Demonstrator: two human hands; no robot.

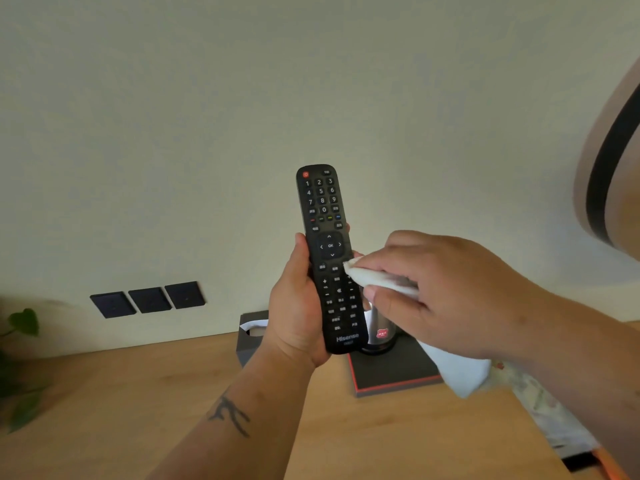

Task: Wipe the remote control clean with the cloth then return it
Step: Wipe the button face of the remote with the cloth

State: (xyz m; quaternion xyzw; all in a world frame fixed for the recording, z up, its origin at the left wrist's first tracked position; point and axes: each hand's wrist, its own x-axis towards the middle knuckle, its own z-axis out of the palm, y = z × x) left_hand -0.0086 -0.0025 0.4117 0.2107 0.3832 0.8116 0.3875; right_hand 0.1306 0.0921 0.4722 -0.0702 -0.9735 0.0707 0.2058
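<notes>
A black remote control [325, 237] with white-marked buttons stands upright in the middle of the view, buttons facing me. My left hand [294, 306] grips its lower half from the left and behind. A folded white cloth [367, 277] is pinched in my right hand [440, 292], and its tip touches the remote's right edge just below the OK pad. The rest of the cloth hangs down under my right wrist.
Below my hands is a wooden table [138, 393] against a pale wall. On it are a grey tissue box [247, 341], a dark tray with a red rim [391, 375] holding a metal cup [381, 336], and papers at right. Three black wall sockets [149, 299] and a plant [20, 358] sit at left.
</notes>
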